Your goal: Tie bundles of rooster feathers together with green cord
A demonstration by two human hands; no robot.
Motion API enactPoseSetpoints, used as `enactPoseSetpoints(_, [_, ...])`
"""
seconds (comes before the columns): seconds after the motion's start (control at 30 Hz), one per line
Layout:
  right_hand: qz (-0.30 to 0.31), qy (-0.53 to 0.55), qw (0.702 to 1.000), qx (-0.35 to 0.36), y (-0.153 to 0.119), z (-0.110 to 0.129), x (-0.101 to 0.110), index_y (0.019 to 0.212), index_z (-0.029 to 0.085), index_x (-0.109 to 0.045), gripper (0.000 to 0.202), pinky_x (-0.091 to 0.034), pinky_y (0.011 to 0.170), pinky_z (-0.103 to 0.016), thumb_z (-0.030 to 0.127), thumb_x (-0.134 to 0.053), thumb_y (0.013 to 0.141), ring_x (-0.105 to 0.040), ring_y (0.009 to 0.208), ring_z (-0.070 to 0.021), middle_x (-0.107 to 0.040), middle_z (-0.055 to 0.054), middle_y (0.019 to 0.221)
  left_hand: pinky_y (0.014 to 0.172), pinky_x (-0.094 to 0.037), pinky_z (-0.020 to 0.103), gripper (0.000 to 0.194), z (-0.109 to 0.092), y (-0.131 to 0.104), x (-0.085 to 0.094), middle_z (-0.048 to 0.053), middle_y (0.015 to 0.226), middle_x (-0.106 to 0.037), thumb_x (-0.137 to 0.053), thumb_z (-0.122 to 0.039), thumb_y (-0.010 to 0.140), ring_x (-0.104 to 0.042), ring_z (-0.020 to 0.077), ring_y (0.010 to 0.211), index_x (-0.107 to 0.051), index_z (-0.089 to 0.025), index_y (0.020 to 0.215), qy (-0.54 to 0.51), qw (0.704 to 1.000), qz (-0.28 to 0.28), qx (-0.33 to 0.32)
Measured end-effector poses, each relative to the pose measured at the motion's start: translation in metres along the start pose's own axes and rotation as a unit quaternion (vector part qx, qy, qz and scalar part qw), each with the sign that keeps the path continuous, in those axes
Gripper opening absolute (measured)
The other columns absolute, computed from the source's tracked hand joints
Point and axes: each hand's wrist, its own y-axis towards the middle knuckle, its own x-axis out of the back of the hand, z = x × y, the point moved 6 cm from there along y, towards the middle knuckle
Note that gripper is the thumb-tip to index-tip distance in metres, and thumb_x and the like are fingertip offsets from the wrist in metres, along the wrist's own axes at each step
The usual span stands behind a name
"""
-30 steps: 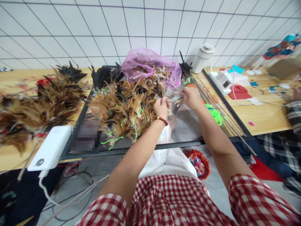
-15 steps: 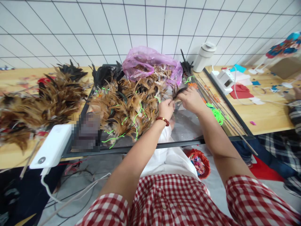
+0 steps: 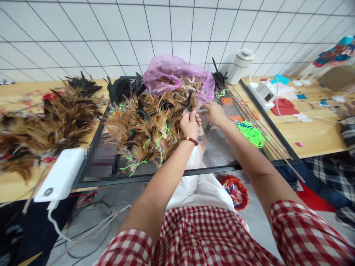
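Note:
My left hand (image 3: 190, 123), with a beaded bracelet on its wrist, is closed on a small bunch of feathers (image 3: 190, 102) whose dark tips point up. Just right of it, my right hand (image 3: 214, 113) reaches in with bent fingers drawn together; whatever lies between its fingertips is too small to make out. Left of both hands spreads a heap of brown feather bunches (image 3: 149, 125), some tied with bright green cord. Behind them a pink plastic bag (image 3: 162, 72) gapes over more brown feathers. A tangle of green cord (image 3: 249, 133) lies right of my right forearm.
A black-framed board (image 3: 219, 155) bears the heap. Thin sticks (image 3: 255, 120) lie along its right side, near a white bottle (image 3: 241, 66) and a power strip (image 3: 263, 96). A white power bank (image 3: 59, 175) sits at the left front. Another person's sleeve (image 3: 348, 133) shows at right.
My right hand has moved left and off the dark feathers it was handling. The bunch now stands upright in my left hand, which has shifted slightly left.

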Motion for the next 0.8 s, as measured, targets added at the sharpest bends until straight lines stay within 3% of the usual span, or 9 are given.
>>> enactPoseSetpoints(0.1, [0.043,-0.019,0.998,-0.039,0.004,0.001,-0.009,0.108,0.019,-0.078,0.026,-0.046,0.091,-0.041,0.024,-0.06,0.089,-0.063,0.116,-0.0325,-0.072,-0.013,0.126,0.048,-0.044,0.014,0.019,0.0,0.003,0.004,-0.008,0.059,-0.057,-0.06,-0.02,0.097,-0.054,0.0028,0.046,-0.061,-0.016,0.079,-0.013,1.0,-0.015,0.002])
enactPoseSetpoints(0.2, [0.039,-0.026,0.998,-0.038,-0.002,-0.007,0.0,0.105,0.016,-0.076,0.026,-0.045,0.086,-0.037,0.022,-0.055,0.091,-0.065,0.107,-0.0292,-0.073,-0.015,0.119,0.05,-0.046,0.015,0.019,0.0,0.005,0.007,-0.007,0.062,-0.059,-0.062,-0.022,0.096,-0.056,0.0033,0.048,-0.061,-0.017,0.078,-0.012,1.0,-0.024,-0.005])
enactPoseSetpoints(0.33, [0.016,-0.019,0.999,0.041,-0.02,-0.014,0.023,0.106,0.016,-0.075,0.031,-0.042,0.078,-0.034,0.022,-0.049,0.093,-0.067,0.094,-0.0262,-0.077,-0.013,0.103,0.051,-0.047,0.017,0.018,0.001,0.007,0.007,-0.004,0.072,-0.068,-0.061,-0.02,0.096,-0.059,0.0047,0.051,-0.064,-0.017,0.079,0.037,0.999,-0.011,-0.037])
enactPoseSetpoints(0.47, [-0.008,-0.052,0.992,0.118,-0.036,-0.007,0.037,0.101,0.016,-0.077,0.034,-0.04,0.078,-0.036,0.022,-0.045,0.094,-0.066,0.093,-0.0264,-0.076,-0.014,0.099,0.053,-0.045,0.018,0.016,0.004,0.006,0.005,-0.004,0.064,-0.067,-0.062,-0.025,0.096,-0.06,0.0084,0.052,-0.067,-0.02,0.082,0.128,0.989,0.023,-0.074])
enactPoseSetpoints(0.67, [-0.08,-0.105,0.979,0.159,-0.04,0.008,0.041,0.099,0.017,-0.073,0.029,-0.036,0.078,-0.038,0.024,-0.046,0.094,-0.061,0.091,-0.0281,-0.072,-0.014,0.094,0.067,-0.048,0.022,0.015,0.005,-0.001,0.005,-0.003,0.054,-0.061,-0.061,-0.024,0.096,-0.064,0.0146,0.061,-0.068,-0.023,0.082,0.261,0.959,0.061,-0.093])
enactPoseSetpoints(0.8, [-0.085,-0.084,0.98,0.162,-0.04,0.012,0.04,0.102,0.017,-0.072,0.027,-0.034,0.078,-0.038,0.023,-0.047,0.093,-0.06,0.093,-0.0288,-0.072,-0.014,0.098,0.07,-0.047,0.023,0.016,0.004,-0.002,0.007,-0.001,0.063,-0.066,-0.06,-0.018,0.094,-0.066,0.0158,0.066,-0.065,-0.023,0.079,0.271,0.954,0.066,-0.108])
